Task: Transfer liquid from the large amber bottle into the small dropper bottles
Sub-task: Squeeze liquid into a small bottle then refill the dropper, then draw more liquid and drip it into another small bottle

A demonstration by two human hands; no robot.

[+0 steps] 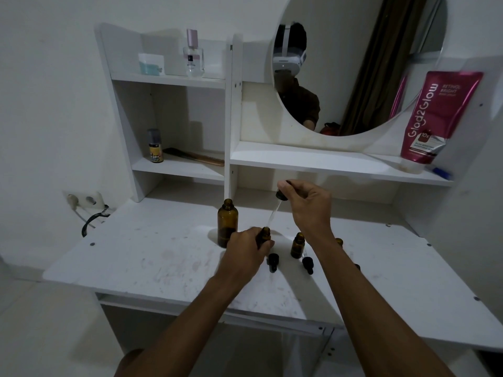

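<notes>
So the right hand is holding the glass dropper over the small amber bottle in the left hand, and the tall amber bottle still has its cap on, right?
Not quite. In the head view the tall amber glass bottle stands open, with no cap on its neck. The rest holds: the right hand holds the black-capped glass dropper over the small amber glass bottle in the left hand.

Right forearm (351, 257) hides perhaps 1 small bottle (339, 241).
</notes>
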